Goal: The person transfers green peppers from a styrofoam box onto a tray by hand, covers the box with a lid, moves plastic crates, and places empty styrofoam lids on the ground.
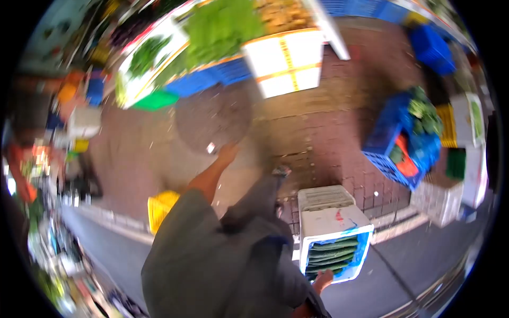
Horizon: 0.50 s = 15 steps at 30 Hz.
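The long, dark-green cucumber-like vegetables (335,253) lie side by side in an open white box with blue lining (303,255), at 12 o'clock from the right hand (324,279). This hand is at the box's 7 o'clock edge; whether its fingers grip, I cannot tell. The left hand (228,153), at 10 o'clock, is blurred, its grip also unclear. At 1 o'clock stands 1 blue plastic crate (382,127).

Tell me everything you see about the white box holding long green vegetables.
The white box looks like foam, with a red mark on one wall and blue lining inside its rim. Its opening faces the camera, showing long green vegetables side by side. It is at the person's right, the right hand at its edge; whether it grips is unclear.
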Each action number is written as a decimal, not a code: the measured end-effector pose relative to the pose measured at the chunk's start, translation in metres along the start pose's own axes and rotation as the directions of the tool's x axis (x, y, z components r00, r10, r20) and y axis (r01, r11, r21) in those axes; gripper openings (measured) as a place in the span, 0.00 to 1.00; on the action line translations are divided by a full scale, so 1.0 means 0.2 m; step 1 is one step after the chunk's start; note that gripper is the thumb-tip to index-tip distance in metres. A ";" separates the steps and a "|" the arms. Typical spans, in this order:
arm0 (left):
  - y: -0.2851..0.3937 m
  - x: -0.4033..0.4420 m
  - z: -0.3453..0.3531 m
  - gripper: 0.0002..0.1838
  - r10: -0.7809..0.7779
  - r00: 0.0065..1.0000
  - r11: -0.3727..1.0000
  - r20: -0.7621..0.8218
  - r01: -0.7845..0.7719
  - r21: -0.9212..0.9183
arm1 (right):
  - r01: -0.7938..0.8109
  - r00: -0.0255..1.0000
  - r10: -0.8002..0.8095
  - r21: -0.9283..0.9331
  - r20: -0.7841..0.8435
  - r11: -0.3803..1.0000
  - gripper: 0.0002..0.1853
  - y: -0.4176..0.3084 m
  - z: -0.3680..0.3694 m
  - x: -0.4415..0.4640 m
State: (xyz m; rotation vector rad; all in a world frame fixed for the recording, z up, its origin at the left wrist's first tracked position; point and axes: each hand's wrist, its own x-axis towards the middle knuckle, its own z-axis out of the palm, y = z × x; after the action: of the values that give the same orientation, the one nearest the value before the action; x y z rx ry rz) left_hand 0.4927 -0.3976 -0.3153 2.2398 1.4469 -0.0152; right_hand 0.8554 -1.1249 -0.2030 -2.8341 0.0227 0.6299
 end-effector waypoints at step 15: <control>-0.47 -2.60 0.75 0.24 -0.923 0.322 0.251 0.211 0.918 -0.307 | 0.107 0.800 -0.177 0.154 0.573 0.982 0.22 -1.66 0.15 0.48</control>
State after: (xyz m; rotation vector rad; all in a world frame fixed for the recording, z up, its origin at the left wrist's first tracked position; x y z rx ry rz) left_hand 0.2162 -0.8711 -0.3509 0.7673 2.3352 -0.0951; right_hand 0.9531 -0.7927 -0.1942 -2.3807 -0.2519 1.3866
